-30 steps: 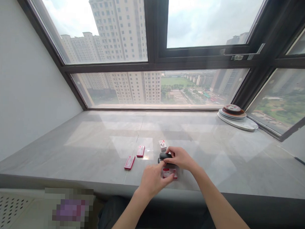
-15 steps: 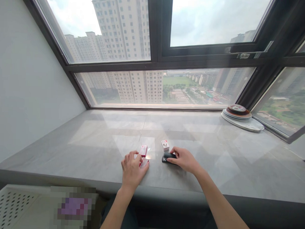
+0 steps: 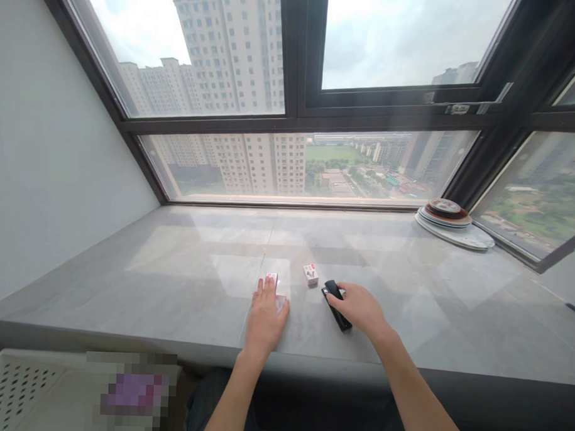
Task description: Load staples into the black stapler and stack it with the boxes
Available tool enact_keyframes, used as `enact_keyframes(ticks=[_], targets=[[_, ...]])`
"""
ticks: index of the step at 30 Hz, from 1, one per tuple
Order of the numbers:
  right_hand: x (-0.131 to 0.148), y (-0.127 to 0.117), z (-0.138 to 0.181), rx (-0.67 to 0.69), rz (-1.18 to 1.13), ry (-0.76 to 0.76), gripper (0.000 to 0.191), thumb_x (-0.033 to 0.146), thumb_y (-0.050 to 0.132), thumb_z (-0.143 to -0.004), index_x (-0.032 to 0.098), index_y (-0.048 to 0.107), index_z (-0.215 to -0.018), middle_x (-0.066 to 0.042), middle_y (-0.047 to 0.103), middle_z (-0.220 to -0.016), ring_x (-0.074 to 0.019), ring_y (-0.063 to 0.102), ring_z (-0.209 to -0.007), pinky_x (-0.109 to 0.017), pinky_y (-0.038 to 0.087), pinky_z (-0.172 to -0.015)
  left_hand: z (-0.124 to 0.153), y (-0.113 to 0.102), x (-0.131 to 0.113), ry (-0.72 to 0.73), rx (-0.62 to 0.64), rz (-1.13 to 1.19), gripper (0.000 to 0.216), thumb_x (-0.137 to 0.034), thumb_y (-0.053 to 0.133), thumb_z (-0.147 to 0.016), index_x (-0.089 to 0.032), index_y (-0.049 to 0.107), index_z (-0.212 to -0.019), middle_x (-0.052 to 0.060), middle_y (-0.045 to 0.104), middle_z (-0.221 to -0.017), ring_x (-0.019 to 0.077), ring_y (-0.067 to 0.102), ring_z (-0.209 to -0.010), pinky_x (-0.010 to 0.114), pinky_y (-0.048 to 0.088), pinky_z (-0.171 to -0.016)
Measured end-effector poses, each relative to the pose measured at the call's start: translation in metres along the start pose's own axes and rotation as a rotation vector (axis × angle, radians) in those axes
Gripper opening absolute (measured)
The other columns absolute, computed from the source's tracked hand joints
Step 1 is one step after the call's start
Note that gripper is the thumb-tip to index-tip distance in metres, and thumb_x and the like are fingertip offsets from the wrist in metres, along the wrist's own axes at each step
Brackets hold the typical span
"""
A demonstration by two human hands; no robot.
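Clamping black stapler (image 3: 337,310) in right hand (image 3: 361,310)
Part-covering illegibly labelled box (image 3: 274,276) under left hand (image 3: 265,318); cannot tell if gripped

Bare left hand (image 3: 266,316) and right hand (image 3: 363,311) with slim fingers (image 3: 265,291), bare forearms (image 3: 231,399), dark bluish trousers (image 3: 207,395).

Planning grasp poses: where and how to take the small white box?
Probably pinch the small white box by two opposite sides, coming from above and slightly left: it's compact, block-shaped and stands apart, while the black stapler in the right hand is close on its near right.
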State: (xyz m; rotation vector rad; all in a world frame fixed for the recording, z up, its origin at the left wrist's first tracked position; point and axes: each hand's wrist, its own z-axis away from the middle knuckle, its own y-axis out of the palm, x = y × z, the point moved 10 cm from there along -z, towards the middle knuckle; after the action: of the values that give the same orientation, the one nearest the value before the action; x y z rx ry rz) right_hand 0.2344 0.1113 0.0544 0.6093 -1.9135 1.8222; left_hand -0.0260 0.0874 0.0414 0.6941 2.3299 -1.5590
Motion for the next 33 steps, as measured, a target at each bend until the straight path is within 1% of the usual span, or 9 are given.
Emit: enact_keyframes(ticks=[3,7,13,16,19,21,24,29,33], targets=[[-0.013,-0.004,-0.012,-0.085,-0.012,0.066,0.034,0.054,0.059,-0.089,0.024,0.075,-0.092,-0.006,0.067,-0.070,-0.0206,0.059,-0.066,-0.028,0.028,-0.058,-0.007,0.016,-0.010,0.011,0.028,-0.044,0.066,-0.041,0.041,-0.102,-0.024,0.019,-0.162,0.010,0.021,-0.168,0.0305,0.012,-0.156,0.055,0.023,-0.123],[0.003,0.001,-0.036,-0.132,-0.111,0.018,0.041,0.056,0.054,-0.092,0.021,0.074,-0.089,-0.004,0.065,-0.066,-0.0188,0.058,-0.065,-0.026,0.031,-0.058,-0.013,0.033,-0.035,0.032,0.028,-0.054,0.067,-0.044,0.036,-0.104,-0.019,0.014,-0.163,0.014,0.019,-0.168,0.0308,0.013,-0.156,0.054,0.023,-0.123],[0.034,0.030,-0.027,-0.032,-0.249,-0.073,0.047,0.060,0.050,-0.094,0.019,0.072,-0.090,-0.001,0.060,-0.064,-0.0164,0.054,-0.062,-0.025,0.034,-0.057,-0.020,0.034,-0.062,0.110,-0.002,-0.046,0.057,-0.037,0.033,-0.106,-0.021,0.026,-0.160,0.015,0.030,-0.164,0.0318,0.025,-0.153,0.056,0.027,-0.121],[0.043,0.053,-0.001,0.105,-0.465,-0.126,0.048,0.059,0.048,-0.096,0.019,0.069,-0.109,0.001,0.056,-0.065,-0.0154,0.050,-0.059,-0.025,0.037,-0.056,-0.011,0.028,-0.055,0.106,0.002,-0.034,0.051,-0.035,0.032,-0.106,-0.024,0.035,-0.156,0.012,0.033,-0.163,0.0299,0.027,-0.152,0.054,0.029,-0.121],[0.055,0.079,0.022,0.250,-0.661,-0.123,0.051,0.057,0.044,-0.098,0.023,0.056,-0.135,0.003,0.054,-0.065,-0.0146,0.047,-0.053,-0.026,0.038,-0.052,0.003,0.017,-0.040,0.089,0.002,-0.032,0.049,-0.034,0.033,-0.106,-0.027,0.037,-0.154,0.009,0.033,-0.163,0.0288,0.026,-0.152,0.054,0.030,-0.122],[0.069,0.092,0.027,0.277,-0.709,-0.117,0.051,0.055,0.042,-0.100,0.025,0.051,-0.140,0.002,0.055,-0.065,-0.0156,0.048,-0.053,-0.027,0.041,-0.053,0.011,0.007,-0.025,0.084,-0.006,-0.036,0.048,-0.033,0.034,-0.106,-0.028,0.037,-0.154,0.008,0.032,-0.163,0.0279,0.025,-0.153,0.053,0.030,-0.122],[0.104,0.108,0.022,0.246,-0.686,-0.160,0.044,0.052,0.044,-0.100,0.028,0.054,-0.136,0.000,0.060,-0.071,-0.0189,0.056,-0.061,-0.030,0.046,-0.061,0.013,-0.014,0.009,0.079,-0.016,-0.035,0.047,-0.032,0.034,-0.106,-0.028,0.038,-0.152,0.006,0.034,-0.163,0.0260,0.026,-0.153,0.051,0.030,-0.122],[0.172,0.140,0.001,0.268,-0.615,-0.188,0.036,0.048,0.045,-0.101,0.026,0.058,-0.127,-0.004,0.067,-0.084,-0.0241,0.063,-0.079,-0.033,0.048,-0.073,-0.008,-0.048,0.079,0.092,-0.013,-0.018,0.044,-0.032,0.032,-0.105,-0.025,0.043,-0.147,0.008,0.041,-0.158,0.0221,0.035,-0.148,0.048,0.031,-0.123],[0.205,0.155,-0.013,0.265,-0.609,-0.183,0.036,0.047,0.045,-0.102,0.024,0.056,-0.128,-0.007,0.068,-0.091,-0.0251,0.064,-0.087,-0.033,0.047,-0.077,-0.026,-0.064,0.114,0.112,-0.024,-0.021,0.043,-0.033,0.032,-0.105,-0.024,0.046,-0.145,0.008,0.046,-0.154,0.0207,0.039,-0.146,0.046,0.032,-0.122]])
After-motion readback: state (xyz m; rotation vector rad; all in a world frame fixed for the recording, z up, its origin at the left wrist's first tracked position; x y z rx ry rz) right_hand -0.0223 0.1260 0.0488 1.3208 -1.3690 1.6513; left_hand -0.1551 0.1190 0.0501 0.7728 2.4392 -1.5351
